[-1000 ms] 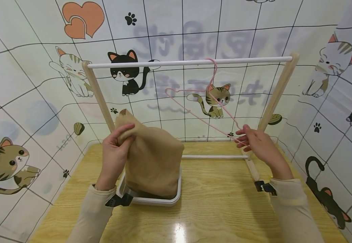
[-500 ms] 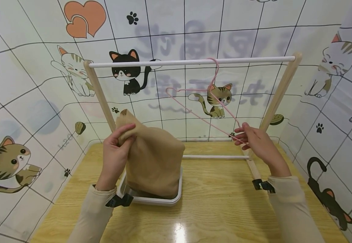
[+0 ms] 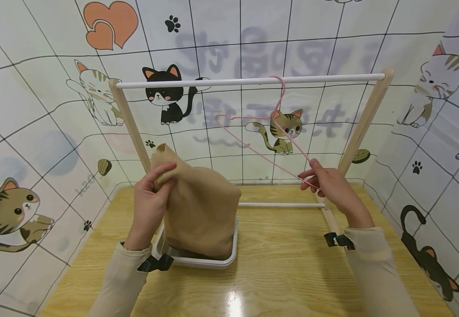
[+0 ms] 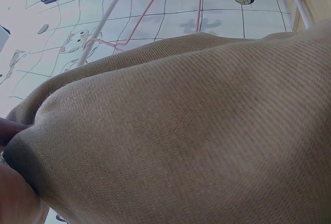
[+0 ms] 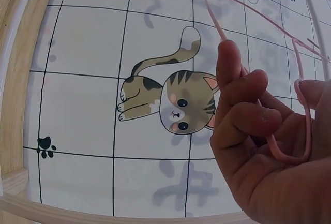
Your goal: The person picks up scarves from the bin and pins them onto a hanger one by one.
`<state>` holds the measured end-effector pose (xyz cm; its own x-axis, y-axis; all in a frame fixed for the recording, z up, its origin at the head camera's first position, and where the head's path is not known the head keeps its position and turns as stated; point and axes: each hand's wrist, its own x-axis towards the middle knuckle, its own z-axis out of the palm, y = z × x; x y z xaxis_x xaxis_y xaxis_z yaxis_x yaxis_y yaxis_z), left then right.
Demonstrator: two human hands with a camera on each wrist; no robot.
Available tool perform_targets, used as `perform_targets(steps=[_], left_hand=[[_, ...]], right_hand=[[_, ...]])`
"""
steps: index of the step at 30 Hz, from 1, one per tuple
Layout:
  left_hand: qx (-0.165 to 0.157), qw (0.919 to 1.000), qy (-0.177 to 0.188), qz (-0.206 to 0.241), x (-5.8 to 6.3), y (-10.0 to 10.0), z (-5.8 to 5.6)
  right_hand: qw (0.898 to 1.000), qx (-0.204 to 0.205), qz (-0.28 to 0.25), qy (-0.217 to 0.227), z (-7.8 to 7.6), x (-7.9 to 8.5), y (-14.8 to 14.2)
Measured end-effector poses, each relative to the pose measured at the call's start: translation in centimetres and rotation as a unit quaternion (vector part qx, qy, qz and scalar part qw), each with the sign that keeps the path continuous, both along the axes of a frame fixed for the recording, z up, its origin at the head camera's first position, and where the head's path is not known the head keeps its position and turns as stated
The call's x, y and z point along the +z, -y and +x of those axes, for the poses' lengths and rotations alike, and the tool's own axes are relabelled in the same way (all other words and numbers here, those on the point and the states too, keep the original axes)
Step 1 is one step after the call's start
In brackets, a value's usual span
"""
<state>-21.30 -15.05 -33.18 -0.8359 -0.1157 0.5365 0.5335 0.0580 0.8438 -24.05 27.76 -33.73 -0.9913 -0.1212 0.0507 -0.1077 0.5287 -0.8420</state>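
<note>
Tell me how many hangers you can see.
1: the pink hanger, hooked over the white top bar, one end held by the right hand. The brown cloth could hide others.

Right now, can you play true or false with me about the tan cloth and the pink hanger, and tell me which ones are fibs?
1. The left hand grips the tan cloth. True.
2. The right hand holds the pink hanger. True.
3. The pink hanger lies on the table. False: it hooks over the white bar.
4. The tan cloth is on the pink hanger. False: it hangs from the left hand, reaching into the white tray.
</note>
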Motion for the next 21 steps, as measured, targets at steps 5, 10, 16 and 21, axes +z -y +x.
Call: perform_targets(steps=[5, 10, 16, 21], left_hand=[[-0.002, 1.0, 0.0, 0.002, 0.01, 0.05, 0.06], [0.001, 1.0, -0.004, -0.003, 0.08, -0.02, 0.01], [-0.001, 1.0, -0.006, -0.001, 0.13, -0.11, 0.15], [-0.003, 1.0, -0.004, 0.003, 0.18, -0.04, 0.3]], right_hand=[[1.0, 0.001, -0.006, -0.003, 0.09, -0.07, 0.16], [1.0, 0.002, -0.012, -0.006, 0.14, -0.02, 0.26], [1.0, -0.007, -0.007, -0.017, 0.44, 0.33, 0.55], [1.0, -0.011, -0.012, -0.026, 0.62, 0.63, 0.78]])
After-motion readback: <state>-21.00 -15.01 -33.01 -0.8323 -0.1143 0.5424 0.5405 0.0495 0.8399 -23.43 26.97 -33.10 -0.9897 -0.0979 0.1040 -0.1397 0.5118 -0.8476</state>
